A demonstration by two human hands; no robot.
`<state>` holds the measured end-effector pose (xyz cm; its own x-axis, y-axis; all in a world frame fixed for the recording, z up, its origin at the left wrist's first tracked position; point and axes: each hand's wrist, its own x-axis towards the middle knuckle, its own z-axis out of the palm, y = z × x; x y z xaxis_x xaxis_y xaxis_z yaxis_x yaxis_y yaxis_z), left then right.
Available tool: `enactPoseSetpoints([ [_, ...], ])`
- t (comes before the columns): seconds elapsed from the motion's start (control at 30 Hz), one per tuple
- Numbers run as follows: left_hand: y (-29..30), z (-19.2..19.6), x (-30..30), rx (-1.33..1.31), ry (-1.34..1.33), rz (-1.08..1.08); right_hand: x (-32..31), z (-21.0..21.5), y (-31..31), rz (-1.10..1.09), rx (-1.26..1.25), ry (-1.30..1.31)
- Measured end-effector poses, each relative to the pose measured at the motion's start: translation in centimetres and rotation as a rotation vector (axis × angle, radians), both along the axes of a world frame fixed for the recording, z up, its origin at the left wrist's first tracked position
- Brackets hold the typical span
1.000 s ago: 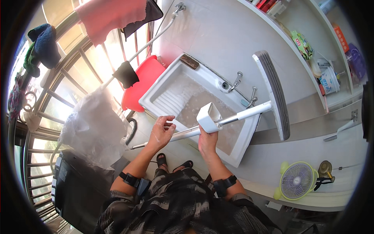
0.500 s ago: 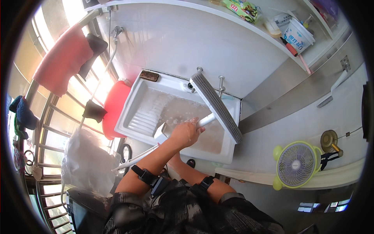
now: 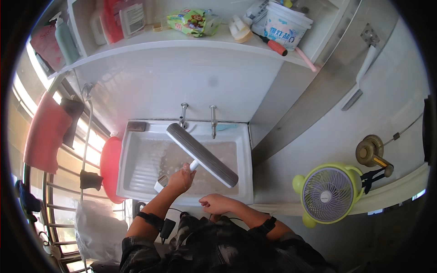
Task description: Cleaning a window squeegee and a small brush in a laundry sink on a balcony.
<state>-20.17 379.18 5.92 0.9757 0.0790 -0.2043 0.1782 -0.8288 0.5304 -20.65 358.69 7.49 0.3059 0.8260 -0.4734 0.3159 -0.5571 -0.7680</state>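
A mop with a long grey roller sponge head [image 3: 202,154] lies slanted over a white sink [image 3: 132,182] with a ribbed washboard side. My left hand [image 3: 181,178] is shut on the mop's white handle just below the head, above the basin. A white lever piece of the mop [image 3: 160,183] shows to the left of that hand. My right hand [image 3: 216,203] rests with curled fingers on the sink's front rim and holds nothing. Two metal taps [image 3: 183,113] stand at the back of the sink.
A red basin [image 3: 109,164] leans left of the sink, with a pink towel [image 3: 45,136] and a plastic bag [image 3: 98,227] by the window bars. A green fan [image 3: 328,193] stands on the right. The shelf above holds bottles and a white bucket [image 3: 287,25].
The mop head has swung down over the sink basin. My right hand has let go of the handle and dropped to the sink's front rim; my left hand now grips the handle.
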Motion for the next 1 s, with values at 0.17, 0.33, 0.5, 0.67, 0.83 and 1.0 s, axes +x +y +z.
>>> enactPoseSetpoints([
  [0.17, 1.7, -1.4, -0.5, 0.067, 0.114, 0.028, 0.9, 13.6, -2.6, -0.174, 0.073, -0.182],
  [0.33, 3.3, -2.4, -0.1, 0.072, 0.147, -0.029, 0.8, 28.8, -4.6, -1.007, 0.472, -0.820],
  [0.5, 5.4, -3.4, 1.2, 0.046, 0.152, -0.060, 8.5, 38.5, -9.1, -1.462, 0.624, -1.065],
  [0.67, 5.6, -3.7, 2.3, 0.079, 0.128, -0.127, 19.3, 40.9, -20.8, -1.622, 0.160, -1.534],
  [0.83, 6.3, -5.9, 2.2, 0.058, 0.167, -0.126, 23.7, 42.0, -22.2, -1.582, -0.070, -1.442],
  [1.0, 7.0, -9.3, 1.8, 0.100, -0.138, -0.285, 23.1, 43.0, -21.7, -1.631, -0.139, -1.564],
])
